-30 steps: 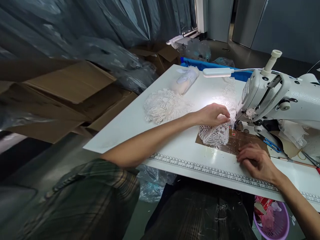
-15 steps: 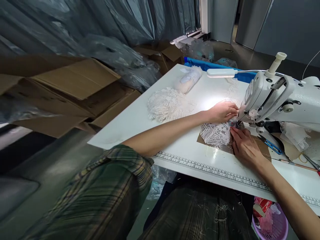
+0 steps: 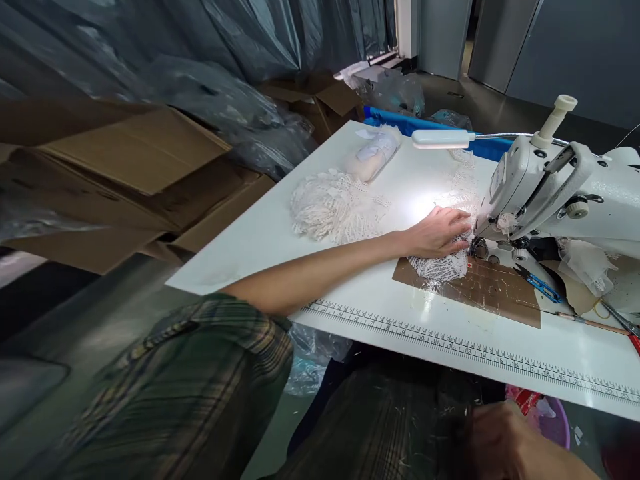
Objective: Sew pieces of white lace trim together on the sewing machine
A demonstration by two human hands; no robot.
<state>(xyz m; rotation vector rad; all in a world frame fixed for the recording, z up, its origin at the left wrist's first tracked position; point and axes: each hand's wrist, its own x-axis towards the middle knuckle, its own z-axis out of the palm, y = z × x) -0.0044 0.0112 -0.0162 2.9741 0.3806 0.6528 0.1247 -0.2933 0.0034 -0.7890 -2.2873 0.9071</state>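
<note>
My left hand point(image 3: 440, 232) lies with fingers stretched over a white lace piece point(image 3: 437, 268), just left of the needle area of a white sewing machine point(image 3: 520, 190). Part of the lace is hidden under the palm; more of it runs back behind the hand. Below the table edge, close to my lap, is my right hand point(image 3: 510, 433). Motion smears it, and its fingers cannot be made out. The lace rests partly on a brown plate point(image 3: 500, 293) set on the white table point(image 3: 260, 267).
A lace pile point(image 3: 323, 203) and a wrapped roll point(image 3: 375, 153) lie left on the table. Blue thread snips point(image 3: 543, 285) and scissors point(image 3: 617, 317) lie right. A lamp point(image 3: 443, 139) hangs above. Cardboard boxes point(image 3: 135, 153) stand left; a purple basket point(image 3: 560, 423) is below.
My right hand has left the lace by the needle and dropped below the table edge. My left hand has shifted slightly and now lies flatter over the lace.
</note>
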